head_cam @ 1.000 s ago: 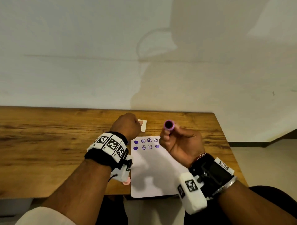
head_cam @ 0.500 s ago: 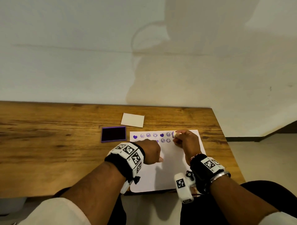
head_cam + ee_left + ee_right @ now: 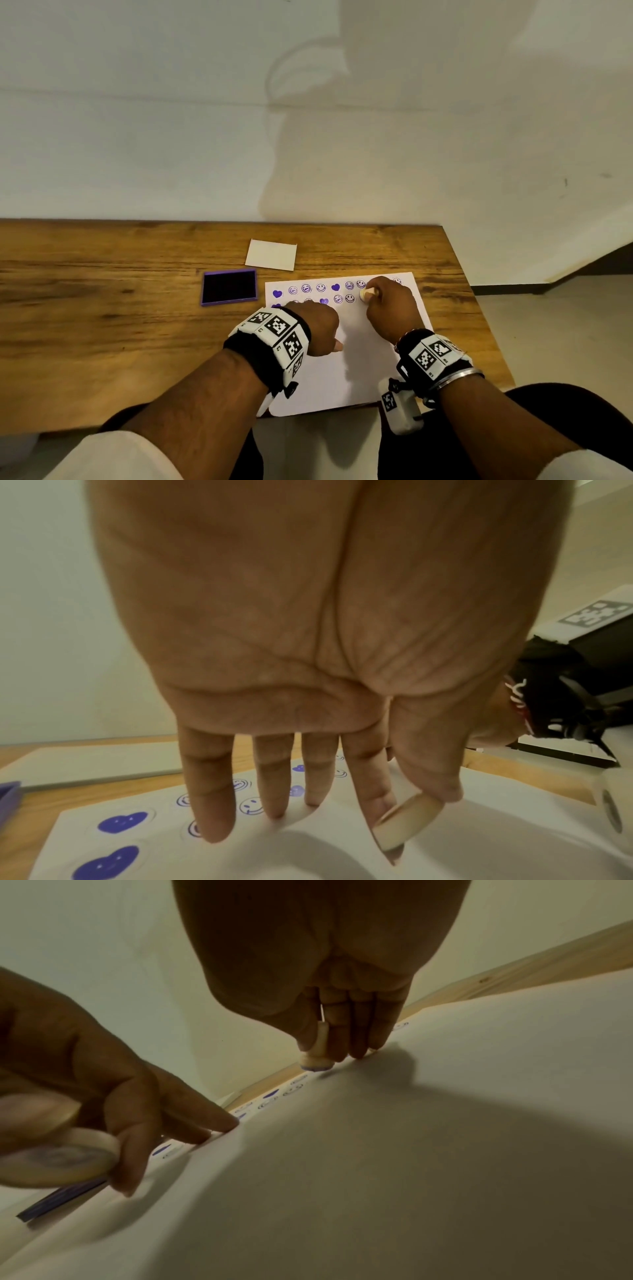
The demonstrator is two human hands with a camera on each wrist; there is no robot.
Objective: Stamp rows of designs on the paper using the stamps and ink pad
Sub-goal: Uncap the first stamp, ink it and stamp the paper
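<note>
The right hand pinches a small wooden stamp upright between thumb and fingers, its inked face just above the paper at the end of the second row, likely poised for the next print. The left hand spreads straight fingertips on the sheet to pin it, while thumb and forefinger hold a spare stamp. The ink pad lies open just left of the paper, handy for re-inking.

Black wristbands, checkered markers, white sleeves
</note>
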